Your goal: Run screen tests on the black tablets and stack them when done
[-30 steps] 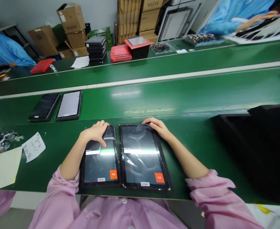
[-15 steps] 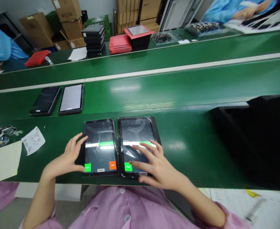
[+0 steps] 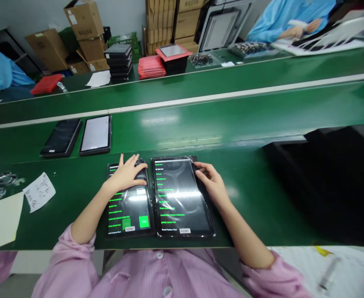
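"Where are the tablets you're handling?"

"Side by side near the bench's [image 3: 247,165] near edge, right in front of me. The left tablet [image 3: 130,207] shows green lines of text and two green squares low on its screen. The right tablet [image 3: 182,196] carries a longer list, mostly green with a few white lines. Each has a small pale label at its lower end, and clear film wrinkles over the right one."

"And your hands?"

"My left hand [image 3: 126,173] lies across the upper part of the left tablet, fingers spread, thumb over the screen. My right hand [image 3: 212,182] is at the right tablet's upper right edge, fingers bent, thumb close to the forefinger; I can't tell whether they pinch it."

"What's around them?"

"Farther from the near edge, to the left, sit a dark-screened tablet [image 3: 61,138] and a white-screened tablet [image 3: 95,134]. Nearer the near edge on that side are a handwritten note [image 3: 39,191] and a yellowish sheet [image 3: 3,221]. A large black object [image 3: 334,186] fills the right side. Past the white strip [image 3: 182,100] stand a dark stack [image 3: 120,62] and a red stack [image 3: 151,67], with a co-worker's blue sleeve [image 3: 271,25] at far right."
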Demonstrator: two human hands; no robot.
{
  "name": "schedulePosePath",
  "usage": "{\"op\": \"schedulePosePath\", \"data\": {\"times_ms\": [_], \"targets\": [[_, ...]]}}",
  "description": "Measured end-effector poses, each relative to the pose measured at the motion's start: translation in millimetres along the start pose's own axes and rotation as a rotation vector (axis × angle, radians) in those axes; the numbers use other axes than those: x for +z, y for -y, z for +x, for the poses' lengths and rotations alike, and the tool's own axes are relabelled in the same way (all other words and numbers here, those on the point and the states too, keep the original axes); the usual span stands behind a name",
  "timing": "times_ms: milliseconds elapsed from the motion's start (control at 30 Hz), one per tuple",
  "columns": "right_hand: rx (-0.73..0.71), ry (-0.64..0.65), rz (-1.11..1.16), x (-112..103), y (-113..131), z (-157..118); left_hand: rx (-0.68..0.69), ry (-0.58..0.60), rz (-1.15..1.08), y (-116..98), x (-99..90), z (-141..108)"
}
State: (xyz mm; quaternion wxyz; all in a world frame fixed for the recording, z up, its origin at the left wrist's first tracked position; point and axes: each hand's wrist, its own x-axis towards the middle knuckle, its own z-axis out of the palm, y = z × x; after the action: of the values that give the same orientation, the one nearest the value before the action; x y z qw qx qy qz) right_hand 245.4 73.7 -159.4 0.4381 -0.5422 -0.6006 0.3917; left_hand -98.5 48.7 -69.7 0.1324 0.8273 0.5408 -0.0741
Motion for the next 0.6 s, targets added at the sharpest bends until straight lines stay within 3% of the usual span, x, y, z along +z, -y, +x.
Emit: {"op": "schedulePosePath", "data": {"times_ms": [100, 267, 433, 500, 600], "targets": [[0.058, -0.048, 0.096, 0.0, -9.9, 1.6, 0.038, -0.009, -0.005, -3.1, -2.8, 13.2], [0.048, -0.078, 0.063, -4.0, -18.8, 1.7, 0.006, -0.008, -0.056, -10.1, -6.1, 11.4], [0.144, -0.07, 0.079, -5.7, -18.7, 4.8, -0.018, -0.015, -0.135, -9.0, -12.0, 7.5], [0.191, -0.073, 0.052, -5.3, -12.0, 5.3, -0.092, -0.088, -0.151, -3.3, -11.4, -6.4], [0.189, -0.081, -0.02, -5.5, -1.1, 6.7, -0.347, -0.29, -0.189, 5.2, 2.4, -47.2]]}}
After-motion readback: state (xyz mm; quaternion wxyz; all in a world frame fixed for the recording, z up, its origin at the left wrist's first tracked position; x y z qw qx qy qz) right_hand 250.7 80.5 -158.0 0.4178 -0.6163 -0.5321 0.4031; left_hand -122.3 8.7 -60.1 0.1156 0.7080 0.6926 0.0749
